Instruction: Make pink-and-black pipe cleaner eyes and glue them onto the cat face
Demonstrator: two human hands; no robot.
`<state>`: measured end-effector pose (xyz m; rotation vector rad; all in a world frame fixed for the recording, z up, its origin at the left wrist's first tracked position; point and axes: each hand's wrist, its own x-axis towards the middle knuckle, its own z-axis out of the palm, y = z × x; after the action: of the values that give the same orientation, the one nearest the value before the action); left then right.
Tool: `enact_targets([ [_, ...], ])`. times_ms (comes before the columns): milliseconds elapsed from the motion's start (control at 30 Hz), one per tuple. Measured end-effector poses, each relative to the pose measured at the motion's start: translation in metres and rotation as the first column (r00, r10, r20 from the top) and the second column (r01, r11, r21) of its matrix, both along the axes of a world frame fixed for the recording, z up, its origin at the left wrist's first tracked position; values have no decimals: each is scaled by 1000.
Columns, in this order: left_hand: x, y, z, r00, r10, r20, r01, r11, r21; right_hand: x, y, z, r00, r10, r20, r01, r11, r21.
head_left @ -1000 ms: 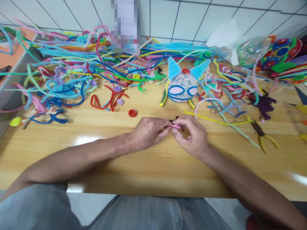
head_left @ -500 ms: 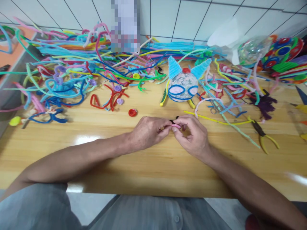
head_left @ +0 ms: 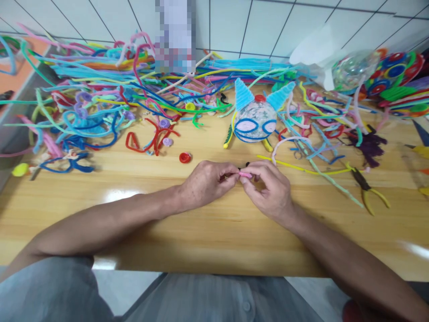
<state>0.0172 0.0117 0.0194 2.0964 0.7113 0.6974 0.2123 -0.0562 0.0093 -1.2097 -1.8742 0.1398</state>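
Observation:
Between my two hands, near the middle of the view, is a small pink piece point(head_left: 246, 174) with some black showing behind it. My left hand point(head_left: 209, 184) pinches its left end between thumb and fingertips. The fingers of my right hand point(head_left: 270, 185) are closed round its right side. Just beyond the hands stands a speckled ball figure point(head_left: 255, 118) with light blue pointed ears, blue-outlined eye shapes and yellow-green legs. A red coil point(head_left: 185, 157) lies on the wooden table point(head_left: 201, 241), left of the figure.
Loose coloured pipe cleaners point(head_left: 90, 120) are heaped along the back and left. At the right lie yellow-handled pliers point(head_left: 365, 190), a dark purple bundle point(head_left: 370, 147) and a yellow strip point(head_left: 308, 170). Colourful decorated objects point(head_left: 395, 74) stand at the back right near white tiles.
Both hands keep nearly the same place. The fingers have shifted slightly around the pink piece, and less of the black part shows between them.

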Motion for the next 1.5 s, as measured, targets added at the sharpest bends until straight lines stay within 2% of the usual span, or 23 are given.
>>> enact_targets([
  [700,1,-1,2,1000,1,-11,-1,998,-66,0,-2,2,998,-25,-53,23,999,-40],
  [967,1,-1,1,1000,6,-20,-7,998,-61,-1,-1,3,998,-16,-66,13,998,-54],
  [1200,1,-1,3,1000,-4,-18,3,999,-54,-2,-4,3,992,-65,-112,52,993,-109],
  [1500,1,-1,1,1000,8,16,-8,1000,-6,-2,-2,4,993,-39,-112,23,991,-135],
])
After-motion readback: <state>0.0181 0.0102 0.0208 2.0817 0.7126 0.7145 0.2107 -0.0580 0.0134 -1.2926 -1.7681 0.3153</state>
